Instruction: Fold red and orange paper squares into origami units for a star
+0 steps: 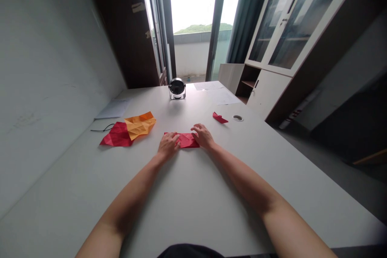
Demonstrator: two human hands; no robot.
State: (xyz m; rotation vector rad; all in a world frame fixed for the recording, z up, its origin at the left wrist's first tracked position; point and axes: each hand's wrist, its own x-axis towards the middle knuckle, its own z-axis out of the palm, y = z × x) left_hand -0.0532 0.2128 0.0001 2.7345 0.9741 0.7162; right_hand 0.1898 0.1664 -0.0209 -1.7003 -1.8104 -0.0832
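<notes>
A folded red sheet of paper [188,140] lies flat on the white table in front of me, a long rectangle with diagonal creases. Its left end is under my left hand [169,144], whose fingers rest on the paper, apart and not wrapped round it. At the right end, my right hand [204,136] touches the paper with the thumb side, its fingers bent, spread and partly raised. Beyond that hand, to the right, sits a small red folded paper boat [220,118].
Left of my hands lie a creased red sheet [117,135] and an orange sheet [140,125], overlapping, beside a black cord [104,129]. A small round black fan-like device [177,88] stands at the back. A cable hole [238,118] and white papers [222,94] are to the right.
</notes>
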